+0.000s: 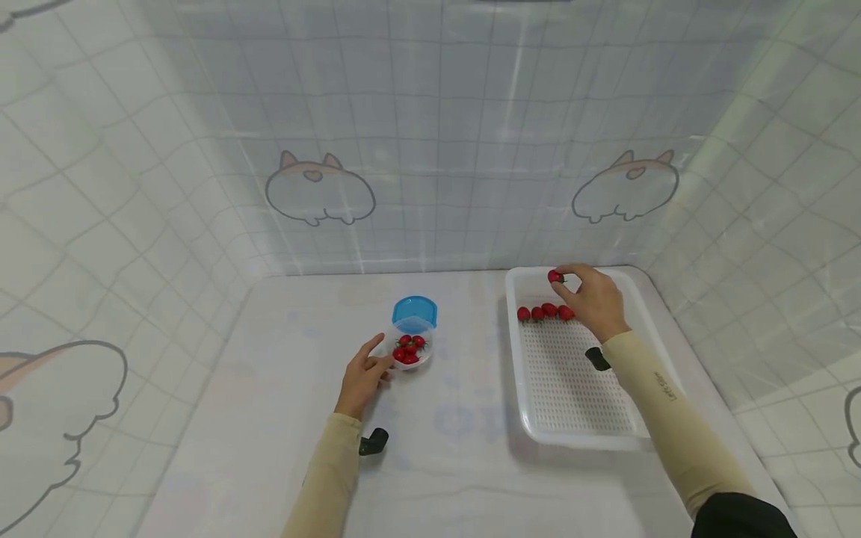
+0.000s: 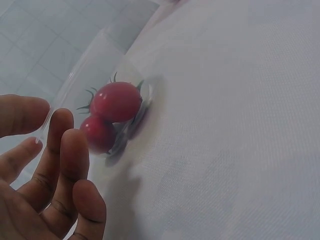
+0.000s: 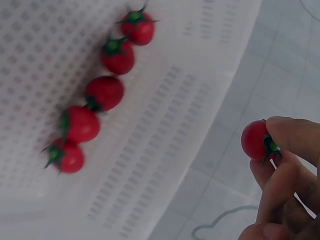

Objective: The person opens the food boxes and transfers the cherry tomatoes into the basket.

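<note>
My right hand (image 1: 595,302) holds a cherry tomato (image 3: 256,141) between thumb and fingertips, above the far part of a white perforated basket (image 1: 514,359). A row of several cherry tomatoes (image 3: 105,93) with green stems lies along the basket's far inner side. On the left, a small clear container (image 1: 427,357) holds several more cherry tomatoes (image 1: 406,353). Its blue lid (image 1: 414,306) lies at its far side. My left hand (image 1: 363,377) rests beside this container with loosely bent fingers, fingertips right at the clear wall. Two of the tomatoes (image 2: 116,102) show through that wall.
A white cloth covers the table (image 1: 464,418). Curtains (image 1: 471,202) printed with grid lines and animal drawings stand at the back and both sides. A dark wrist-worn piece (image 1: 374,441) sits at the left wrist, another (image 1: 596,359) at the right.
</note>
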`<action>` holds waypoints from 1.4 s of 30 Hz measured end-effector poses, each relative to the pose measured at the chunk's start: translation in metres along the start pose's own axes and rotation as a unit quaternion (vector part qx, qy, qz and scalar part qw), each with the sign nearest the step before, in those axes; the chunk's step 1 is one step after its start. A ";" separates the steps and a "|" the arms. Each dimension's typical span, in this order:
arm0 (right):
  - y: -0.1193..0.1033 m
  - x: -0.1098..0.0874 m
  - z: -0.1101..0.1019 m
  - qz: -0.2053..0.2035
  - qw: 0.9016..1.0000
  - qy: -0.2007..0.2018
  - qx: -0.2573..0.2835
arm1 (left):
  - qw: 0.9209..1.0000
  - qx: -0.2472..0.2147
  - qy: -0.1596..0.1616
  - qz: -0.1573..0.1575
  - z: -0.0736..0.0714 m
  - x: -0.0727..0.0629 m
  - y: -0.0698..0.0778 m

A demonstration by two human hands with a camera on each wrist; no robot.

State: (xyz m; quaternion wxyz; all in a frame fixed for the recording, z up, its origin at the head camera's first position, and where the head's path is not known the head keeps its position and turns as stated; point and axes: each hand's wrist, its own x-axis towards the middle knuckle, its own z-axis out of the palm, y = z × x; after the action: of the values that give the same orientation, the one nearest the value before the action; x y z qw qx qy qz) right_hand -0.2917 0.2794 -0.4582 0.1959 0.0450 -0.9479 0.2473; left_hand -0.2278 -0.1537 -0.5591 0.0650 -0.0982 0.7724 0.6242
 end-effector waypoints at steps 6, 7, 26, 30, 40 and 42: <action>0.021 -0.007 -0.004 0.024 0.999 -0.015 -0.020 | 1.000 0.003 0.000 0.002 0.000 0.000 0.000; 0.025 -0.007 -0.005 0.028 0.999 -0.018 -0.022 | 1.000 0.003 0.000 0.003 0.000 0.001 0.000; 0.069 -0.018 -0.005 0.077 0.989 -0.108 -0.066 | 1.000 0.005 -0.004 -0.003 0.000 0.004 -0.002; 0.075 -0.018 0.002 0.078 0.989 -0.110 -0.053 | 1.000 0.011 -0.004 -0.001 0.000 0.003 0.000; 0.088 -0.016 0.016 0.060 0.988 -0.121 -0.069 | 1.000 0.003 -0.004 -0.001 0.000 0.004 0.002; 0.088 -0.017 0.017 0.057 0.988 -0.126 -0.074 | 1.000 0.003 -0.004 -0.002 0.000 0.004 0.002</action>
State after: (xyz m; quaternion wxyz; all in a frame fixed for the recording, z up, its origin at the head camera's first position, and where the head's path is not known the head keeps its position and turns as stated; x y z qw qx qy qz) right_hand -0.2984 0.3483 -0.5182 0.0637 0.0073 -0.9817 0.1791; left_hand -0.2324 -0.1538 -0.5579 0.0699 -0.0973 0.7738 0.6220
